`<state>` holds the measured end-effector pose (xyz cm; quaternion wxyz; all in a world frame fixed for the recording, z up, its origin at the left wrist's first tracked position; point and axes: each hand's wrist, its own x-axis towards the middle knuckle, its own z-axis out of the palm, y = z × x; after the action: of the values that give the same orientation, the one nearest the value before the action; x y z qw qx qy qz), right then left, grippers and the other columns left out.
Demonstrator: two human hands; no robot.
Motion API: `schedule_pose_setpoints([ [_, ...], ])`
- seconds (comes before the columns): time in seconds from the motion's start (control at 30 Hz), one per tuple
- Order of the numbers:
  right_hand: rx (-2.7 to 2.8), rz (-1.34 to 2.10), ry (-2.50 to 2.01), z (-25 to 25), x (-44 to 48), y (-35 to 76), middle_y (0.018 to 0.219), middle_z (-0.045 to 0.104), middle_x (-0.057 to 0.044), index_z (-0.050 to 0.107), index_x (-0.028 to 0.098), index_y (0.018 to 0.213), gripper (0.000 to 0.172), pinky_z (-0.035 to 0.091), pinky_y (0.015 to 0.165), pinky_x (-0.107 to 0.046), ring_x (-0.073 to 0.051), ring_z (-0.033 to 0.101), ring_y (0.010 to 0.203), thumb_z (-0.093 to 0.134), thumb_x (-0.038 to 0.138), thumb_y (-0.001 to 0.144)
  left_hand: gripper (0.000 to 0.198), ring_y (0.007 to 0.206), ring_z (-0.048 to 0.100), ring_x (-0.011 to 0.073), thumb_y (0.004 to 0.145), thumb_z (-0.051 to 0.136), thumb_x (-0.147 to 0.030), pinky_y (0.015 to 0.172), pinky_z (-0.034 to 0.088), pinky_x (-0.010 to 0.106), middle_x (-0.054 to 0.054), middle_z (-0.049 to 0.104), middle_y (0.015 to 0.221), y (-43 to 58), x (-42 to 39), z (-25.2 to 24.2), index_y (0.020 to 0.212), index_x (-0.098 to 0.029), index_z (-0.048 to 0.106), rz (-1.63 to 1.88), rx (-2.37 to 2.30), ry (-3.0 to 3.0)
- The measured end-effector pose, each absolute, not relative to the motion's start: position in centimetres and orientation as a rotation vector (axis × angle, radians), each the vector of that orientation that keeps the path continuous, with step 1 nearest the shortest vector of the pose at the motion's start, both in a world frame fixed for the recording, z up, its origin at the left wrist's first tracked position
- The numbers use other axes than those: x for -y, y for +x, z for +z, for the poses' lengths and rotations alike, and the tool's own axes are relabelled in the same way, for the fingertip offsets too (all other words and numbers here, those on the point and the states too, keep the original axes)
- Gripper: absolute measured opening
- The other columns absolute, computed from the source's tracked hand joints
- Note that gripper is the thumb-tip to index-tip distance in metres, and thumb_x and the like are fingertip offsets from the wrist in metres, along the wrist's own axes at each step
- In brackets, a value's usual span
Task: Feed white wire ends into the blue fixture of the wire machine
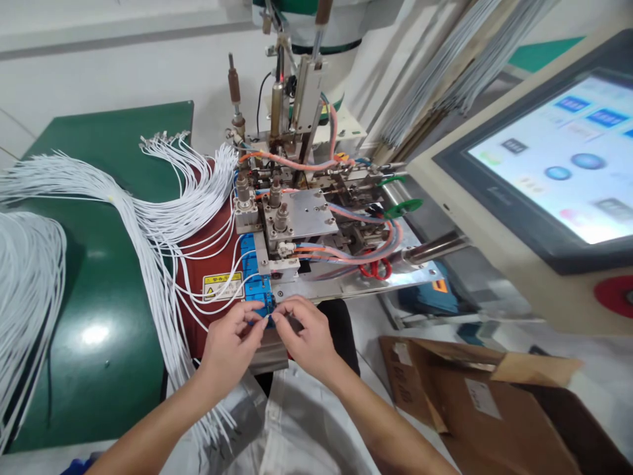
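At the front end of the blue fixture, both hands meet with their fingertips almost touching. My left hand pinches the end of a thin white wire between thumb and forefinger. From the right, my right hand is closed at the same wire end, thumb against forefinger; its exact grip is too small to make out. Several white wires run into slots of the blue fixture, which sits along the left side of a metal machine. A large bundle of white wires lies left of my left hand.
A green table on the left carries another coil of white wires. A tilted touchscreen with a red button juts in from the right. A wire spool sits behind the machine's hoses. An open cardboard box stands lower right.
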<state>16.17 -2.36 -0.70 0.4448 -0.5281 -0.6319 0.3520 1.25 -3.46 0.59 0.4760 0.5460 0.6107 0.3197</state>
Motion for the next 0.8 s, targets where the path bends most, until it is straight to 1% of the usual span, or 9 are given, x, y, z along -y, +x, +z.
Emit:
schedule_pose_setpoints([
  [0.07,1.52,0.924,-1.339,-1.0,2.1,16.2,0.065,0.058,-0.002,0.056,0.019,0.064,0.014,0.042,0.061,-0.026,-0.015,0.053,0.064,0.051,0.02,0.077,0.025,0.054,0.056,0.009,0.08,0.054,-0.027,0.053,0.047,0.019,0.0,0.064,0.075,0.6,3.2,0.6,0.103,-0.02,0.057,0.73,-1.545,1.531],
  [0.2,1.274,1.163,-1.434,-2.4,1.5,16.3,0.057,0.051,0.002,0.053,0.018,0.065,0.017,0.039,0.051,-0.023,-0.011,0.045,0.052,0.05,0.028,0.078,0.016,0.076,0.061,0.0135,0.083,0.049,-0.022,0.073,0.049,0.026,0.002,0.065,0.087,-0.5,2.4,0.5,0.093,-0.022,0.062,0.632,-1.504,1.956],
  [0.27,1.195,1.245,-1.459,-3.1,1.3,16.2,0.053,0.047,0.003,0.053,0.018,0.065,0.018,0.036,0.048,-0.022,-0.011,0.042,0.049,0.05,0.032,0.077,0.018,0.082,0.06,0.0147,0.085,0.046,-0.018,0.077,0.048,0.028,0.003,0.063,0.089,-0.7,2.0,0.3,0.09,-0.021,0.063,0.619,-1.487,2.053],
  [0.4,1.193,1.246,-1.507,-3.8,1.1,16.0,0.053,0.047,0.003,0.053,0.018,0.065,0.018,0.036,0.05,-0.023,-0.011,0.042,0.05,0.05,0.033,0.075,0.019,0.082,0.06,0.015,0.085,0.045,-0.013,0.077,0.048,0.029,0.003,0.061,0.088,-0.6,1.4,-0.2,0.091,-0.02,0.061,0.606,-1.529,2.117],
  [0.63,1.273,1.281,-1.526,-4.6,0.3,16.1,0.058,0.052,0.002,0.053,0.018,0.066,0.015,0.038,0.055,-0.024,-0.013,0.046,0.055,0.049,0.03,0.075,0.013,0.079,0.058,0.0175,0.083,0.047,-0.01,0.074,0.048,0.033,0.004,0.059,0.083,-0.2,1.0,-0.4,0.085,-0.017,0.058,0.541,-1.632,2.143],
  [0.73,1.341,1.302,-1.491,-4.8,0.0,16.5,0.059,0.051,0.002,0.051,0.018,0.066,0.014,0.039,0.055,-0.024,-0.013,0.047,0.056,0.048,0.028,0.075,0.013,0.078,0.058,0.0168,0.083,0.047,-0.009,0.074,0.048,0.032,0.004,0.058,0.082,-0.2,0.9,-0.4,0.084,-0.017,0.057,0.562,-1.606,2.15],
  [0.8,1.431,1.259,-1.476,-4.7,-0.1,16.8,0.06,0.051,0.001,0.051,0.019,0.066,0.017,0.04,0.056,-0.024,-0.014,0.048,0.058,0.046,0.029,0.079,0.013,0.078,0.058,0.0161,0.083,0.048,-0.009,0.073,0.048,0.031,0.003,0.059,0.082,-0.2,0.9,-0.5,0.083,-0.018,0.057,0.592,-1.583,2.145],
])
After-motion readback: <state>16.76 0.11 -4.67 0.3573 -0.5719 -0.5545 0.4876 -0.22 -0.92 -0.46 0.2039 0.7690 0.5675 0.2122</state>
